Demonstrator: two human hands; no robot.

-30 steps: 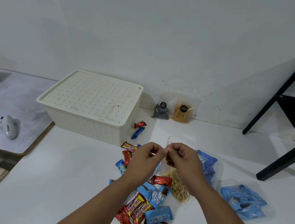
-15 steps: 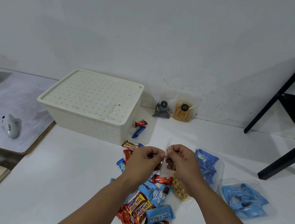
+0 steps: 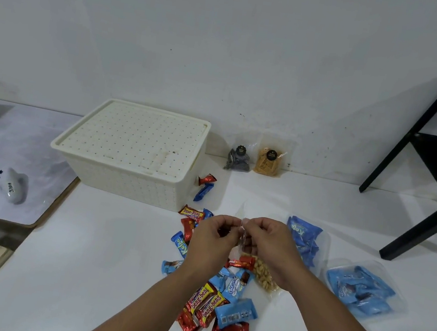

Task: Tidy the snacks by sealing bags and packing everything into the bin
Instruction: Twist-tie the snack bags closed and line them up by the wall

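Both hands meet in front of the lidded bin (image 3: 132, 150). The left hand (image 3: 211, 238) and right hand (image 3: 268, 244) each hold a narrow pinching grip on the top edge of a clear bag of peanuts (image 3: 263, 274). The bag hangs down onto the counter (image 3: 91, 259), nearer the person than the bin. Loose wrapped candies (image 3: 209, 301) lie around it. Two bags of blue packets (image 3: 359, 290) lie right of the bin.
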